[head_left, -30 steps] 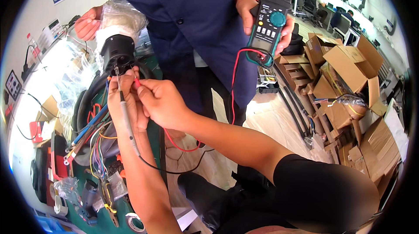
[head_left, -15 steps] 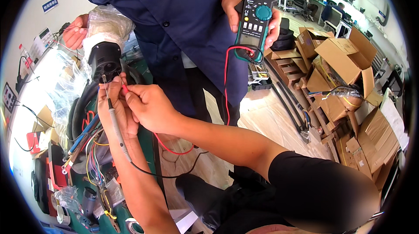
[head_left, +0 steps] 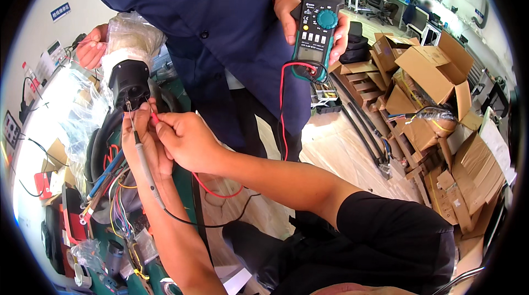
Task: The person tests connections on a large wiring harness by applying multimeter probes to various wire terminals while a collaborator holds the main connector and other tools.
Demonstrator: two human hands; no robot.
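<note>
A black round connector (head_left: 130,80), its cable end wrapped in clear plastic, faces me at the left. My left hand (head_left: 157,154) is at its lower front, fingers curled around a grey test probe (head_left: 144,160) that lies along the palm. The probe's metal tip meets the connector face; how deep it goes is hidden. My right hand (head_left: 190,141) pinches a red test probe (head_left: 155,118) beside the left fingers, its thin tip pointing at the connector. Red and black leads hang from the probes. A co-worker's hand holds up a clamp meter (head_left: 315,33), with the red lead plugged in.
The co-worker's other hand (head_left: 92,47) is beside the wrapped cable (head_left: 134,36). Loose wires (head_left: 118,204), pliers (head_left: 138,259) and a dark cylinder (head_left: 114,256) lie on the green bench at the left. Open cardboard boxes (head_left: 435,69) stand on pallets at the right.
Both hands and probes stay at the connector, with almost no movement. The whole view has shifted slightly, and the connector sits a little lower in the picture.
</note>
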